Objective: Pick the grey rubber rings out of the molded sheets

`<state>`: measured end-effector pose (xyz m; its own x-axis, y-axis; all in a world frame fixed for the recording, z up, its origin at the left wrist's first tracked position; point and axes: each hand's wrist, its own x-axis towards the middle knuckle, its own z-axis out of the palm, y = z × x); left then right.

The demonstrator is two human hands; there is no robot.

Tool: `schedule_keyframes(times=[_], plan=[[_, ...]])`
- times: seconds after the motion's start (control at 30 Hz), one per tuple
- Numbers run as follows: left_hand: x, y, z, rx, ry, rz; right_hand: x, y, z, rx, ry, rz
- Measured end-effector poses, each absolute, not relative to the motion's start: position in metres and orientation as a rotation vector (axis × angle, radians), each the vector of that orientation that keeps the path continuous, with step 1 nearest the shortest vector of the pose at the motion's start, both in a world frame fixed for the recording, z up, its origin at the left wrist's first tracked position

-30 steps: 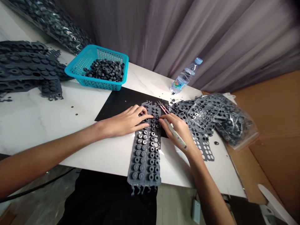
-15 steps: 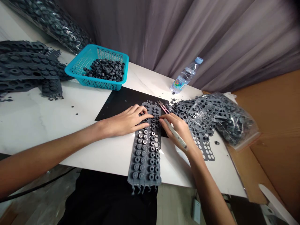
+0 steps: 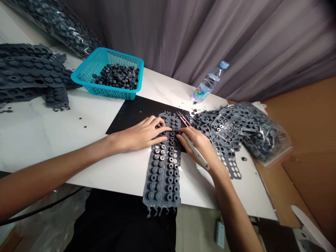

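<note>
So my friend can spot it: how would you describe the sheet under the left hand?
On the white table, find the black mat. Partly over it lies a long grey sheet of round knobs, its near end overhanging the table edge. Unlike the sheet stack at left and the sheet heap at right, it lies out straight under the left hand.

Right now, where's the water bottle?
In the head view, the water bottle is right of centre on the white table, in front of the gray curtain, just beyond the pile of gray sheets and the right hand.
</note>
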<state>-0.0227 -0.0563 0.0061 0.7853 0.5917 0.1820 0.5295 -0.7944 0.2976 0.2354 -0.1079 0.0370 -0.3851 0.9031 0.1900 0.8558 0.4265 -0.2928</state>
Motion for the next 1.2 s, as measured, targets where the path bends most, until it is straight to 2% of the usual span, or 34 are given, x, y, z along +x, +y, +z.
schedule_keyframes(times=[1.2], plan=[[-0.0225,-0.0545,0.0071,2.674,0.87,0.4,0.2419,-0.1076,0.0291,-1.458,-2.413,0.228]])
